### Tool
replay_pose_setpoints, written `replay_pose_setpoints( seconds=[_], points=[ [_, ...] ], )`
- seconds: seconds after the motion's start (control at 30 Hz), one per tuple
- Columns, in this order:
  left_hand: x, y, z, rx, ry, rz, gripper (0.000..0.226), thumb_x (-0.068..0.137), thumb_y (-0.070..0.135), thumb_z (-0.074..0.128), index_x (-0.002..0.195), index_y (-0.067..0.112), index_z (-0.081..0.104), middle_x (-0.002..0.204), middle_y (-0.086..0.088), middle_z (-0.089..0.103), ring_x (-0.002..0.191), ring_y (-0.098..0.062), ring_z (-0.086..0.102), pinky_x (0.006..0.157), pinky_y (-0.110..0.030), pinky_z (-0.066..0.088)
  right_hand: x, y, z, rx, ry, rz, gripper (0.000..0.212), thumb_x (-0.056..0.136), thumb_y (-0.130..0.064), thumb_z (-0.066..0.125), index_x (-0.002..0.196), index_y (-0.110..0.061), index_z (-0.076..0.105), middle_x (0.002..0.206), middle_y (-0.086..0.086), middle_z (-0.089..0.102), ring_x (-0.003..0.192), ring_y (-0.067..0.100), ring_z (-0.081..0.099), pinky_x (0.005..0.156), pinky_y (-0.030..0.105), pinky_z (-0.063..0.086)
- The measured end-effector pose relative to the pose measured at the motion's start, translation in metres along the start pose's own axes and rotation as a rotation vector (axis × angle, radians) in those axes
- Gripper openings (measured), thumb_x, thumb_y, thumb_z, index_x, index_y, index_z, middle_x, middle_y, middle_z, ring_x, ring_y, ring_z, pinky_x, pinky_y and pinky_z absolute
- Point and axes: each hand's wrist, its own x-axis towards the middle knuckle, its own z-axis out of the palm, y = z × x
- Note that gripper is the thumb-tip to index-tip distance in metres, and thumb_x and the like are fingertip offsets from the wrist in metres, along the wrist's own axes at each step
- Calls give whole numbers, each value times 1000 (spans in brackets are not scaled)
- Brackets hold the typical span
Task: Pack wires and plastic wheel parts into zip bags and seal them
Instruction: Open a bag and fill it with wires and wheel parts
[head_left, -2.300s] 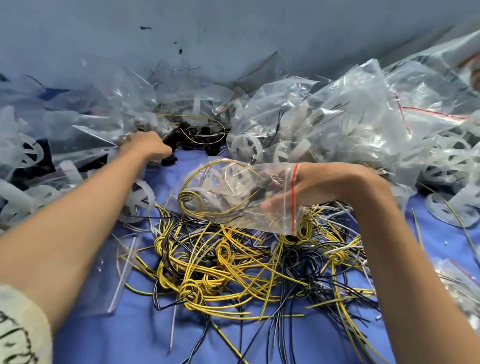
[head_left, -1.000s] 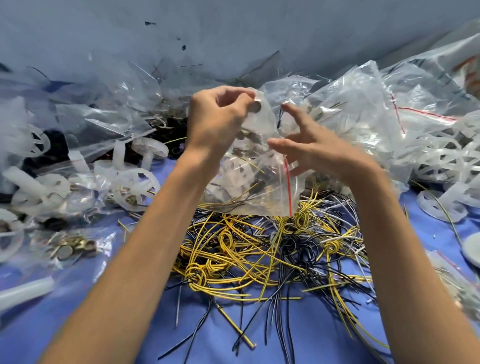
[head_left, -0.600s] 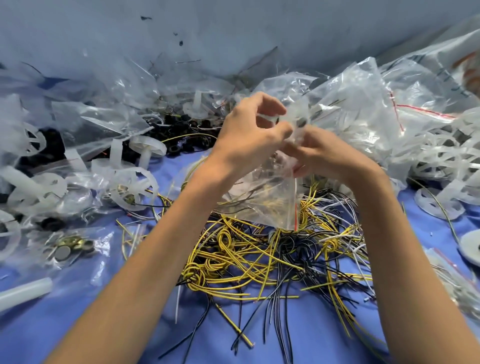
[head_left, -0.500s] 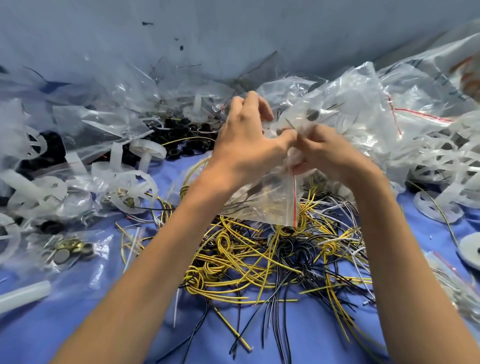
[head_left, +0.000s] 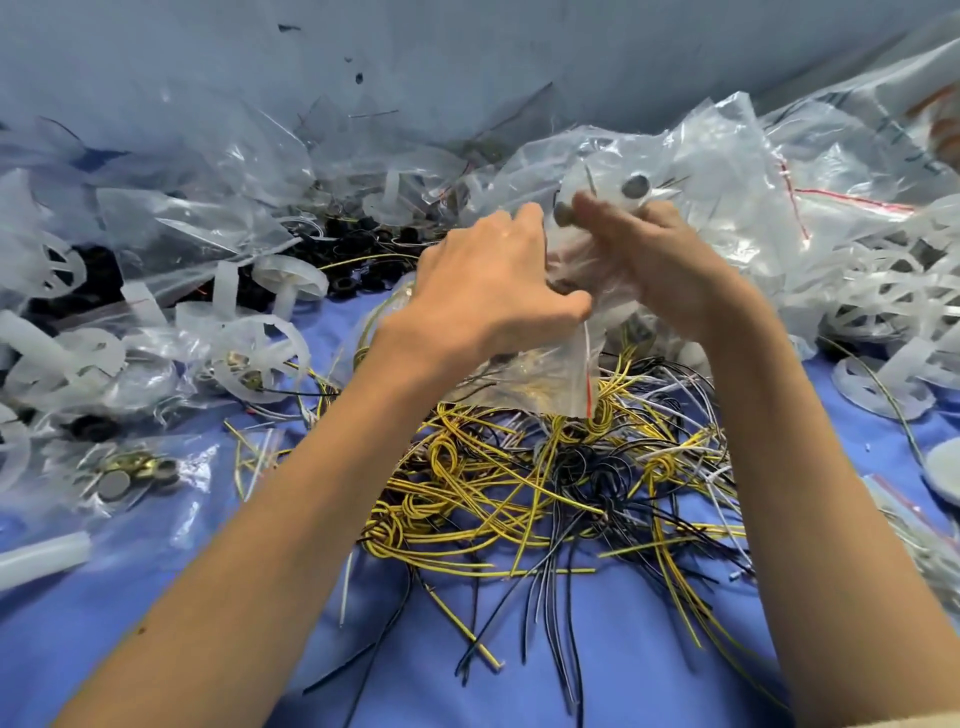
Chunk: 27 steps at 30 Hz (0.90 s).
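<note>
Zip bag, clear plastic with red seal stripe, is held off the cloth between both hands near frame centre, just above the wire tangle. Yellow wire shows inside; the upper part is crumpled in the grip. The stripe runs 12-to-6, so the mouth is the edge facing 3 o'clock and the body trails to 9 under the left wrist.

Left hand: fingers curled over the bag top from 9 o'clock, thumb on the plastic at the stripe's upper end. Right hand: fingers curled into the bunched plastic from 2 o'clock, gripping it. Small grey disc sits at the right fingertips; can't tell if it's pinched or behind film.

Judgement: loading about done, sealing next. Left thumb is nearer the stripe. The stripe lies at 6 o'clock from both sets of fingers, so the pinch must run down along it. The mouth probably needs flattening first or the zip misses.

Around: tangle of yellow, black and white wires at 6 on blue cloth; translucent white plastic wheel parts at 9; heap of filled clear bags at 1–2; black rings at 11.
</note>
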Motion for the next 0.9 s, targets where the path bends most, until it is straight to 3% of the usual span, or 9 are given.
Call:
replay_pose_setpoints(
  seconds=[0.1, 0.2, 0.3, 0.47, 0.53, 0.67, 0.73, 0.8, 0.9],
  points=[
    [0, 5, 5, 0, -12, -34, 53, 68, 62, 45, 104, 23, 44, 107, -3, 57, 96, -27, 53, 73, -36, 35, 0, -5, 5, 9, -16, 53, 39, 82, -50, 54, 83, -16, 72, 68, 0, 71, 55, 11, 65, 48, 19, 50],
    [-3, 7, 8, -50, -33, -60, 63, 66, 65, 36, 108, 20, 48, 106, -3, 56, 91, -27, 51, 72, -36, 34, -3, -9, 10, -2, -11, 65, 50, 82, -59, 51, 83, -12, 68, 71, 13, 60, 58, 28, 49, 51, 28, 39],
    [0, 5, 9, 32, 4, -65, 63, 69, 64, 46, 112, 18, 50, 110, -3, 57, 97, -29, 54, 72, -33, 32, -4, -10, 16, 77, -38, 95, 52, 97, -43, 41, 59, -15, 64, 60, 7, 55, 53, 24, 48, 51, 30, 36],
    [3, -7, 9, 64, 19, -85, 57, 71, 55, 59, 113, 18, 49, 114, -5, 57, 106, -31, 55, 74, -34, 34, -1, -16, 25, 118, -50, 126, 55, 97, -42, 41, 101, 11, 53, 91, 23, 40, 89, 32, 37, 65, 39, 27],
    [4, -8, 9, 55, 32, -89, 57, 71, 58, 60, 111, 19, 48, 112, -4, 56, 104, -31, 55, 74, -34, 34, 0, -15, 23, 174, -46, 121, 63, 97, -39, 42, 113, 23, 46, 85, 23, 43, 83, 34, 39, 62, 41, 27],
    [2, -7, 14, 72, 67, -75, 64, 69, 64, 60, 112, 19, 42, 109, -4, 47, 103, -33, 55, 72, -36, 34, -3, -15, 20, 326, -33, 153, 45, 98, -32, 41, 115, 6, 58, 65, -2, 51, 58, 14, 58, 65, 32, 38],
    [2, -5, 17, 85, 80, -74, 74, 67, 69, 59, 115, 17, 38, 104, -2, 39, 104, -33, 55, 72, -36, 33, -5, -18, 23, 287, -44, 158, 59, 99, -33, 39, 129, 18, 38, 69, 3, 52, 59, 14, 60, 66, 32, 46],
    [1, -2, 19, 103, 87, -82, 79, 68, 75, 53, 117, 15, 35, 101, -2, 33, 103, -32, 54, 71, -36, 31, -5, -22, 25, 248, -33, 155, 68, 98, -37, 40, 132, 20, 26, 79, 13, 44, 71, 31, 49, 73, 43, 47],
    [-1, 3, 22, 86, 99, -93, 77, 75, 76, 39, 122, 15, 33, 100, -3, 31, 102, -32, 53, 71, -36, 29, -2, -22, 22, 233, -41, 163, 65, 96, -39, 42, 123, 20, 42, 76, 13, 44, 72, 30, 47, 71, 45, 43]
  ],
)
